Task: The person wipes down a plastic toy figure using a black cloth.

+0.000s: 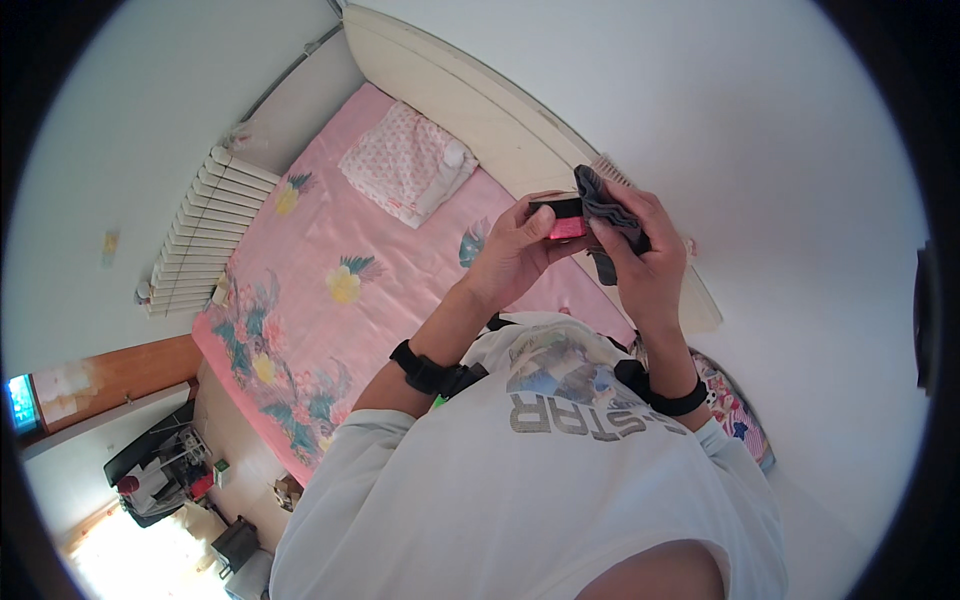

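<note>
My left hand (512, 248) is closed around a small black and pink block-shaped object (568, 228), whose exact kind I cannot make out. A crumpled dark grey cloth (604, 208) is bunched in my right hand (655, 255), with my thumb pressed on it. One end of the cloth sticks up above my fingers, and a dark piece hangs below them. Both hands are raised close together in front of my chest, the cloth right beside the block. My fingers hide the block's left side and part of the cloth.
Below my hands is a bed with a pink flowered sheet (400, 280). A folded white patterned blanket (400, 165) lies near the cream headboard (450, 70). A brush-like item (612, 170) shows at the headboard. A white radiator (200, 240) stands at the left wall; a patterned bundle (735, 410) is at right.
</note>
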The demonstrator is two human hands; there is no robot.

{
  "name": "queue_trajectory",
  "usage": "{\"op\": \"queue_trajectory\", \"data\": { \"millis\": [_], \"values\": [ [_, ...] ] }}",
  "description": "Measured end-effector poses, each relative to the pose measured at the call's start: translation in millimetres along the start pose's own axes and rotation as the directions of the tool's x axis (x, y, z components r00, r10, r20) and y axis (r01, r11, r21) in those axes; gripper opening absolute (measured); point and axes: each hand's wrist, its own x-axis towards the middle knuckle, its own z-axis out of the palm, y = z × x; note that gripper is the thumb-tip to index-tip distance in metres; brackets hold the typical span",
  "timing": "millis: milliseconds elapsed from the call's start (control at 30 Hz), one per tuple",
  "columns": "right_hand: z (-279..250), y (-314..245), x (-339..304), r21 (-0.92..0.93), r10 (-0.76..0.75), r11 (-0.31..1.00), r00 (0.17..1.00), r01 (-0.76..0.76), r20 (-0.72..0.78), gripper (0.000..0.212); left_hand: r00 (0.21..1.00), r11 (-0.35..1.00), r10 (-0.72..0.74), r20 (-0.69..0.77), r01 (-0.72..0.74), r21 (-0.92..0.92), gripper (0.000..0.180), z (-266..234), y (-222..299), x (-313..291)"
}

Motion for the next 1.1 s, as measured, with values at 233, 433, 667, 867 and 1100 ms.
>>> {"op": "queue_trajectory", "data": {
  "millis": [233,433,667,867,1100],
  "values": [
    [-8,14,7,0.428,0.484,0.760,0.865,-0.489,0.130,0.034,0.994,0.983,-0.103,-0.028,0.097,-0.159,0.068,-19,-2,-5],
    [-17,7,8,0.750,0.510,0.468,0.836,-0.468,0.203,0.039,0.995,0.944,-0.074,0.066,0.091,-0.318,0.079,-15,2,-5],
    [-5,-2,0,0.600,0.300,0.743,0.949,-0.297,0.099,0.044,0.994,0.875,-0.110,0.009,0.102,-0.472,0.069,-18,-3,-7],
    [-7,0,0,0.500,0.282,0.810,0.951,-0.306,0.126,0.042,0.983,0.802,-0.136,0.121,0.181,-0.569,0.065,-17,-4,-4],
    [-3,3,4,0.460,0.264,0.841,0.958,-0.284,0.109,0.042,0.991,0.900,-0.118,0.064,0.134,-0.414,0.069,-15,4,-3]
  ]
}}
